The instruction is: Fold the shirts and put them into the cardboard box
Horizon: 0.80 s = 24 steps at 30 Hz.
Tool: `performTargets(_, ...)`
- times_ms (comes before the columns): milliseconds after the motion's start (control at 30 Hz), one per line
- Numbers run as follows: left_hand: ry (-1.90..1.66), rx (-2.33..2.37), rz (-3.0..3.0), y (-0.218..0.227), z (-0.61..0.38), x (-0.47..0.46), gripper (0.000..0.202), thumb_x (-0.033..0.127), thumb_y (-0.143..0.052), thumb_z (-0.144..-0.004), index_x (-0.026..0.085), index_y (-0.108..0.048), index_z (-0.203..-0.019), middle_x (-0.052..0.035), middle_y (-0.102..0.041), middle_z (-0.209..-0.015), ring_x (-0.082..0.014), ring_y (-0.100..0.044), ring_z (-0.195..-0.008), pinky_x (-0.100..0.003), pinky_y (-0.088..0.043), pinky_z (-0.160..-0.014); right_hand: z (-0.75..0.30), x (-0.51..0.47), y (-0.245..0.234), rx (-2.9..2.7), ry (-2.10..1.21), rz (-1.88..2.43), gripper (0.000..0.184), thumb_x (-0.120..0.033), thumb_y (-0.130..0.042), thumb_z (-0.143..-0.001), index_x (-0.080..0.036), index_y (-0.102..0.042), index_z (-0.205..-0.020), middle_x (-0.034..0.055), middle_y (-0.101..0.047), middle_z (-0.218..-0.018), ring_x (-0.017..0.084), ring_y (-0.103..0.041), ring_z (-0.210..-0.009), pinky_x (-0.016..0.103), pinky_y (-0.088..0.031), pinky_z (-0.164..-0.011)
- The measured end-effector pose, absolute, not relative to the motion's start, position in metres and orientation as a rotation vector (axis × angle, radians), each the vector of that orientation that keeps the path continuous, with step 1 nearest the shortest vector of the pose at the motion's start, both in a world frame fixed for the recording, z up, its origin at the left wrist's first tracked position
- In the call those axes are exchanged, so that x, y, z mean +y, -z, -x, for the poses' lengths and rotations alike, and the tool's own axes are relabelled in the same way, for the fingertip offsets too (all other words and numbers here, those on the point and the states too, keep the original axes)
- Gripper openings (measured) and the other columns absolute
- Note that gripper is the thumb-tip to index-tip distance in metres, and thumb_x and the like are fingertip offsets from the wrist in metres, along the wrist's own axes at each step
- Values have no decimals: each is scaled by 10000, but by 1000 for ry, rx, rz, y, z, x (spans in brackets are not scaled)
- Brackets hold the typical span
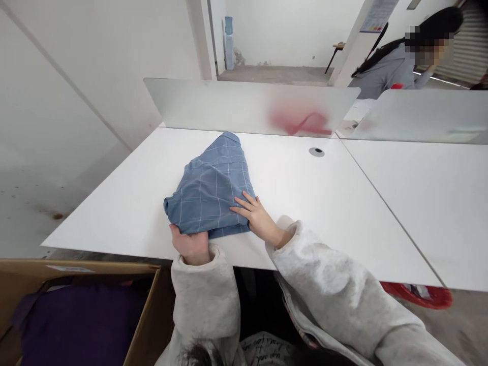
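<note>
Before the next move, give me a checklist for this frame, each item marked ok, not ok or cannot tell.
1. Blue checked cloth wholly on the white table: ok.
2. Cloth lying smooth: not ok, creases show.
3. Right hand touching the cloth: ok, fingers spread over its near right part.
4. Left hand gripping the cloth: cannot tell; the cloth hides most of that hand's fingers.
5. Cloth's far tip apart from the frosted divider: cannot tell.
</note>
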<state>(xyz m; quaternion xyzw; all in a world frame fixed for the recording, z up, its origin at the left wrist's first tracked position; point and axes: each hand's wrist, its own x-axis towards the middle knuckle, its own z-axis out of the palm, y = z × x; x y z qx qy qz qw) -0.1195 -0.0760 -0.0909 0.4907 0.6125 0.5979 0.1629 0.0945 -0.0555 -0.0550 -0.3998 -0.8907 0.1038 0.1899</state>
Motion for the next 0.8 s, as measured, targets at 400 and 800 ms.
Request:
performTargets(400, -2189, 1759, -745, 57, 114, -106, 571, 343, -274, -910, 159, -228, -1448, -103, -296, -1517, -242, -290, -1388, -445, -291, -1132, -96, -56, 51, -2480, -411, 1076, 756, 110, -277, -707, -212, -472, -1363, 66, -423, -1445, 242, -146, -1425, 591, -230, -1082)
performTargets(800, -817, 2191, -2160, 35, 102, -79, 599, 511, -382, -897, 106, -499, -1323, -188, -430, -1425, -390, -274, -1370, -624, -201, -1088, -106, -64, 43, -2544, -301, 1133, 605, 92, -327, -774, -198, -585, -1238, 63, -523, -1360, 276, -235, -1399, 576, -306, -1067)
